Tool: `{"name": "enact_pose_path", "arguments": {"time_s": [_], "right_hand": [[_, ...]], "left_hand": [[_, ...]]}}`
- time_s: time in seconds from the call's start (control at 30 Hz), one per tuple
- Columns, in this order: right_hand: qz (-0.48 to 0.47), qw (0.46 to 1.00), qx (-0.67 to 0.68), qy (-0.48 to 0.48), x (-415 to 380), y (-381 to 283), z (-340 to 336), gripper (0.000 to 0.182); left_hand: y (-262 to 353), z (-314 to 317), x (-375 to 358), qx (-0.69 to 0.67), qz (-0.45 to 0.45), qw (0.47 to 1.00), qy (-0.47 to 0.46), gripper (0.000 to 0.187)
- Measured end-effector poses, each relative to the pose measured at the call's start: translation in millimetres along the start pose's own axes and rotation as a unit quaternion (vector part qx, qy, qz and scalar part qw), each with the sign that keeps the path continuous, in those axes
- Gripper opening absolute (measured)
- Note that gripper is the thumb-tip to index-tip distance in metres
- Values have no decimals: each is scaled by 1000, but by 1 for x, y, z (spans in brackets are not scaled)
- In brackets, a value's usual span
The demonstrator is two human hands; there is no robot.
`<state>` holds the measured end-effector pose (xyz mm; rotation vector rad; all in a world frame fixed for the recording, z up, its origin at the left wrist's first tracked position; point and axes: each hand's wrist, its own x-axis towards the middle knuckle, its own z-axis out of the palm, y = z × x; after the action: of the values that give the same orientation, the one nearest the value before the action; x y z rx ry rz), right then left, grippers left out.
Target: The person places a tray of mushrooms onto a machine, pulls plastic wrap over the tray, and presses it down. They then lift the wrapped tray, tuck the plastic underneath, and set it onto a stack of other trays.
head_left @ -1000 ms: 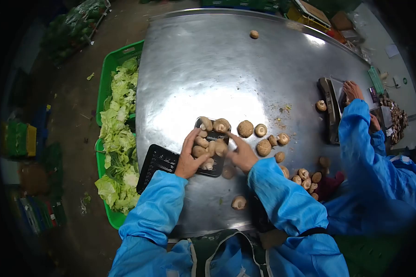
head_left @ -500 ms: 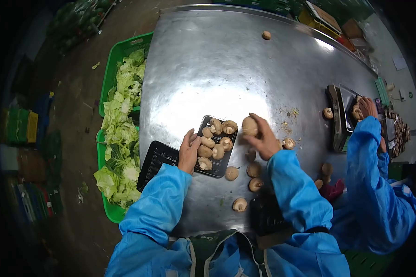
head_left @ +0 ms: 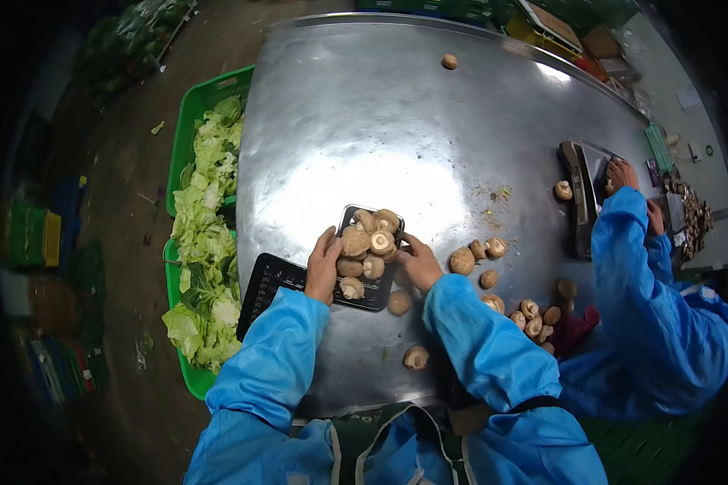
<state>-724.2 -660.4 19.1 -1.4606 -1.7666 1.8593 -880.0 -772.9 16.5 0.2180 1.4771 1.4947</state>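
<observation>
**Both hands at a black tray of mushrooms on a steel bench**

Left hand: fingers together, lying flat along the left long side of the black tray, thumb tucked toward the tray wall; whether it grips or only steadies can't be told. Right hand: fingers curled in at the tray's right side, tips touching the mushrooms in the tray; whether they pinch one is hidden. Both arms in blue sleeves.

The tray sits near the middle of the bench, a bit toward the near edge, tilted w/ its short end pointing away. It's heaped w/ brown mushrooms, caps and pale undersides mixed. A second black tray, no mushrooms in it, lies just beside the left wrist, overhanging the bench's left edge.

Loose mushrooms lie scattered right of the right hand, toward the near right part of the bench; one just below the filled tray, another close to the near edge. A lone mushroom sits near the far edge.

At the right edge, a co-worker's hand, also blue-sleeved, rests at a scale; one mushroom just left of it.

Off the bench's left edge: green crates full of leafy greens on the floor.
</observation>
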Motion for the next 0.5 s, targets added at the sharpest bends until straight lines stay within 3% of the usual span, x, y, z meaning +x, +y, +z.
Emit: {"name": "enact_pose_path", "arguments": {"time_s": [0.1, 0.23, 0.4, 0.43, 0.5], "right_hand": [[-86, 996, -17, -7, 7, 4, 4, 51], [-104, 994, -17, 21, 29, 18, -15, 56], [-128, 989, 36, 65, 32, -17, -92, 61], [-105, 991, -3, 81, 37, -21, -112, 59], [-155, 979, 53, 123, 28, -35, -150, 58]], "left_hand": [[0, 1, 6, -62, -25, 998, -15, 44], [17, 28, 15, -112, -23, 992, -54, 43], [59, 110, 38, -13, 25, 994, -106, 44], [63, 127, 46, 2, 43, 991, -129, 44], [71, 170, 56, -8, 51, 984, -170, 41]]}}
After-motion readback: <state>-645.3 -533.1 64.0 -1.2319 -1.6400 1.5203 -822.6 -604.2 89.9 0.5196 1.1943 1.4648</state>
